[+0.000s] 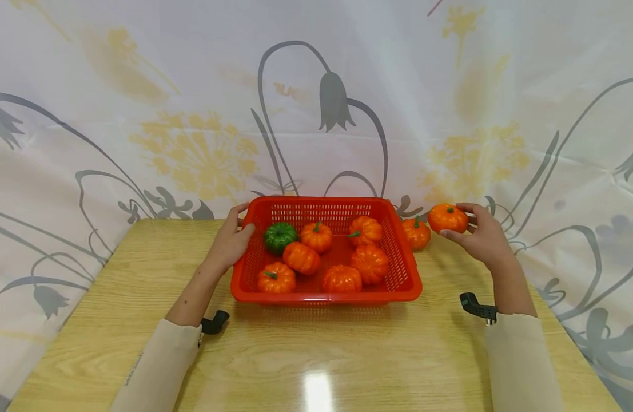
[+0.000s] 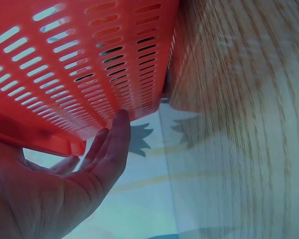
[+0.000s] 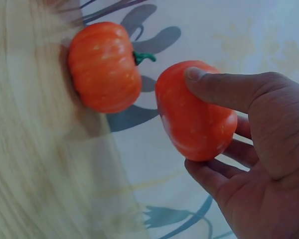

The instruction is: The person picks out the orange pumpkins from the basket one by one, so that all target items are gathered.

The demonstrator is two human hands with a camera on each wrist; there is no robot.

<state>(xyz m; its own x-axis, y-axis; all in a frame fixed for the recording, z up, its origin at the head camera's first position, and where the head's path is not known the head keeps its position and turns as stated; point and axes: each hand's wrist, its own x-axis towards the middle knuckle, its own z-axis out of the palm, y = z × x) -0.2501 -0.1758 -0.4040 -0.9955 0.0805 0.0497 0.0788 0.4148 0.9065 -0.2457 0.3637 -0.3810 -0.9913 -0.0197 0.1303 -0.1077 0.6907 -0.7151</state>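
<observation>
My right hand point(image 1: 483, 234) holds a small orange toy pumpkin point(image 1: 446, 219) between thumb and fingers, raised off the table to the right of the red plastic basket point(image 1: 326, 297). Another orange pumpkin point(image 3: 105, 67) with a green stem sits on the table between that hand and the basket. On the opposite side, my left hand point(image 1: 232, 240) grips the basket's left rim, thumb on top; its fingers point(image 2: 120, 134) reach under the rim along the slotted wall. Inside the basket lie a green pumpkin point(image 1: 281, 238) and several orange ones point(image 1: 301, 258).
The basket stands on a light wood-grain table point(image 1: 316, 349). A pale cloth point(image 1: 192, 86) with grey and yellow flower prints hangs behind the table and along its sides. Each wrist wears a black camera mount point(image 1: 478, 308).
</observation>
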